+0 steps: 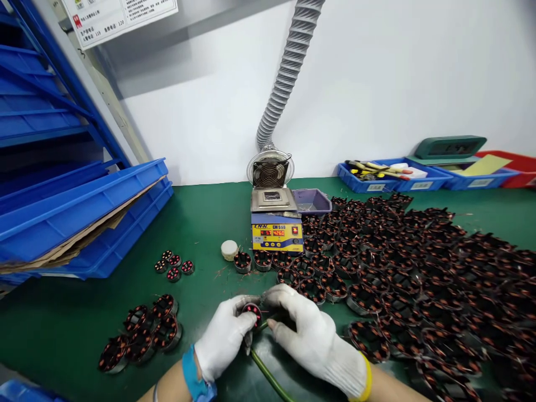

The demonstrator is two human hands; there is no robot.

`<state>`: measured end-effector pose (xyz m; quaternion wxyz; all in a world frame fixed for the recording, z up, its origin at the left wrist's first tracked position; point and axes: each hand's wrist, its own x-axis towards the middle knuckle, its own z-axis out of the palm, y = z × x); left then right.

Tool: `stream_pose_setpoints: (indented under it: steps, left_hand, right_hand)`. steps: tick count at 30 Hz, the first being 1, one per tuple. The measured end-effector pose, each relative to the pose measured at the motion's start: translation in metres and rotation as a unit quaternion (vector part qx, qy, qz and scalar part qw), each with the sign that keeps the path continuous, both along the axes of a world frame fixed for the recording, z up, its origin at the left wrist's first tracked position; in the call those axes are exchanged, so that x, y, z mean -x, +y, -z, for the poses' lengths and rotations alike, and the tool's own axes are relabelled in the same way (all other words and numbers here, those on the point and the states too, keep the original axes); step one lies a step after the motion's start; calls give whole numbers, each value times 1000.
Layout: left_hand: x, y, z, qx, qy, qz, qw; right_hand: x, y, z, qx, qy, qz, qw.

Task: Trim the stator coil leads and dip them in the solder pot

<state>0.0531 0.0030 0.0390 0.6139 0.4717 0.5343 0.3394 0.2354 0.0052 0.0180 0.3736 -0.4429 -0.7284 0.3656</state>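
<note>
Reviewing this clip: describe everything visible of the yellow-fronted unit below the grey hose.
The yellow-fronted unit stands upright on the green tabletop. Its body is blue, its top silvery, like metal. Red digits glow above small round buttons. Behind rises the ribbed grey hose; copper-wound rings crowd nearby. No hand touches it.

And here in the left hand [226,338] is a small round dark-rimmed part with pinkish-red segments [252,316], gripped at its edge, segmented face showing, held over the bench. A thin strand pokes out towards the right hand [307,335]. Right beside it, there's a glossy green flexible tube [268,373], curving down and right, its upper stretch partly hidden.
</note>
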Motion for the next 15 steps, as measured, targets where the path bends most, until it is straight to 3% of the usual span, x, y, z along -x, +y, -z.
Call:
stream_pose_setpoints:
  steps: [9, 15]
  left_hand:
    - [-3, -1, -7, -13, -25, -1, 1000]
    - [-4, -1, -7, -17, -24, 5, 1000]
  right_hand:
    - [5, -1, 3, -110, 33, -18, 993]
    - [4, -1, 3, -54, 34, -21, 998]
